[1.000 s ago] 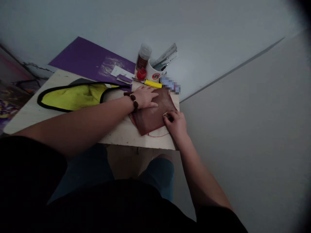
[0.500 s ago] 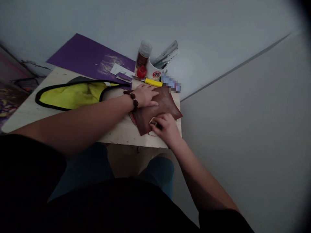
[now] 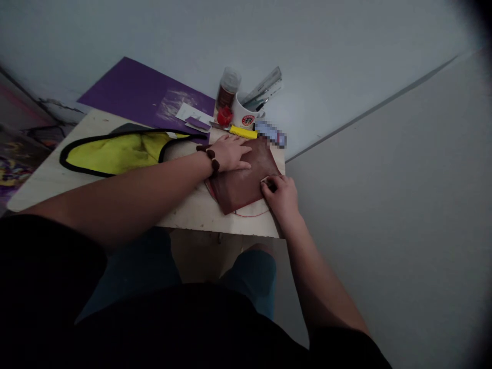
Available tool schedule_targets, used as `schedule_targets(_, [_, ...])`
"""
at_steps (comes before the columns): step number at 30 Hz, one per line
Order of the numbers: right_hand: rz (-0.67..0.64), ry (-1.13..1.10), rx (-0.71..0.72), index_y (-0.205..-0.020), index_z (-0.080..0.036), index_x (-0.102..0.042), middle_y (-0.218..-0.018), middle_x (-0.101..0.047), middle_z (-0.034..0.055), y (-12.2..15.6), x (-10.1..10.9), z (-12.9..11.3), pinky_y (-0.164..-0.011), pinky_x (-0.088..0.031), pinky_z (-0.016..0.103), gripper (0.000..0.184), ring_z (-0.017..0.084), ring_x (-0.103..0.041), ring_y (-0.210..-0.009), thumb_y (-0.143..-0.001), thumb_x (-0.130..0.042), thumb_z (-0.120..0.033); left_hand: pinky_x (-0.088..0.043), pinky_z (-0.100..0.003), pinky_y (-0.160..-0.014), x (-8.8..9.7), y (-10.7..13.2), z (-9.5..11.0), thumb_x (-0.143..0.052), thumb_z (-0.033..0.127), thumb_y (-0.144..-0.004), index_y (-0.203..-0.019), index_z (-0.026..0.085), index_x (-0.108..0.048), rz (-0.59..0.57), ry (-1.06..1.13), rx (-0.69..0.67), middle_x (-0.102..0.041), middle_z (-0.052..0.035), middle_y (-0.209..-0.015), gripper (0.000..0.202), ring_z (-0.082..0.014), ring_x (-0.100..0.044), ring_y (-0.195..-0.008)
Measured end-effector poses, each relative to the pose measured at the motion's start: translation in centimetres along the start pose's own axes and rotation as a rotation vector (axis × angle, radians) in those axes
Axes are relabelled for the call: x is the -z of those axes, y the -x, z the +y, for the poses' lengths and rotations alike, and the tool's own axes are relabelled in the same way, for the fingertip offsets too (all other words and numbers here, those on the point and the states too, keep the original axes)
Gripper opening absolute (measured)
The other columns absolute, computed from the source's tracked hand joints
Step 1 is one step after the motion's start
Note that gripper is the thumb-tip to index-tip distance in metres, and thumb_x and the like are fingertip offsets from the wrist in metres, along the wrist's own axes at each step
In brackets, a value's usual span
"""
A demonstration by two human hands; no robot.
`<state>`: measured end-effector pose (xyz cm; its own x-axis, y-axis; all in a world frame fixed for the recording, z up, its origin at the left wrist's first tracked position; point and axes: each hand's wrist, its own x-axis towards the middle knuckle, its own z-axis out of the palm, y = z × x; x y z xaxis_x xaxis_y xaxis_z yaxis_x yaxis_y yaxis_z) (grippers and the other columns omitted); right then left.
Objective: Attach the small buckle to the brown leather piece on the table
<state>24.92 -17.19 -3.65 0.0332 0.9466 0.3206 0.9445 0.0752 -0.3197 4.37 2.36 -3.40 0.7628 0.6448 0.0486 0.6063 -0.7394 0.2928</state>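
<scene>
on the tabletop [image 3: 192, 212], a brown sheet [image 3: 246, 187] is lying; the left hand [image 3: 228, 154] is pressing it, fingers spread, gripping nothing; the right hand [image 3: 283, 197] is pinching a small pale pad [image 3: 264, 180], fingers curled.

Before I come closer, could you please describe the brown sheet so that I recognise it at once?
Find the pale wooden table, then go to its right end. There, the left hand lies spread on the brown sheet. Unlike the bright yellow handle just beyond it, this sheet is broad and dark reddish-brown.
</scene>
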Motion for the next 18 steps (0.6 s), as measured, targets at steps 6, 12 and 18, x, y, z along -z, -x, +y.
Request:
schedule_targets(6, [-0.116,-0.101,0.185,-0.121,-0.027,-0.086,-0.120,-0.084,0.0124,0.2,-0.1,-0.6,-0.110,-0.060,0.055,0.022,0.034,-0.072,-0.118,-0.106,-0.079,-0.041,-0.021,-0.055,-0.141,-0.3,0.0,-0.3,-0.056,0.074,-0.107,-0.174,0.035,-0.061,0.017,0.020,-0.008,-0.046,-0.0080,-0.189,0.078,-0.0399,-0.040,-0.171])
schedule_targets(12, [-0.060,-0.027,0.122,-0.117,-0.025,-0.087,-0.117,-0.083,0.0145,-0.2,-0.2,-0.4,-0.107,-0.061,0.055,0.020,0.036,-0.071,-0.118,-0.106,-0.077,-0.038,-0.025,-0.054,-0.140,-0.1,0.1,-0.1,-0.055,0.073,-0.109,-0.173,0.028,-0.063,0.007,-0.003,-0.001,-0.045,-0.0119,-0.189,0.078,-0.0388,-0.040,-0.171])
schedule_targets(18, [-0.036,0.013,0.066,-0.114,-0.025,-0.088,-0.117,-0.084,0.0142,-0.5,0.3,0.3,-0.106,-0.060,0.058,0.017,0.037,-0.071,-0.116,-0.105,-0.079,-0.036,-0.022,-0.057,-0.142,-0.2,-0.1,-0.1,-0.056,0.074,-0.107,-0.174,0.030,-0.061,0.003,0.023,-0.007,-0.044,-0.0101,-0.189,0.080,-0.0411,-0.040,-0.170])
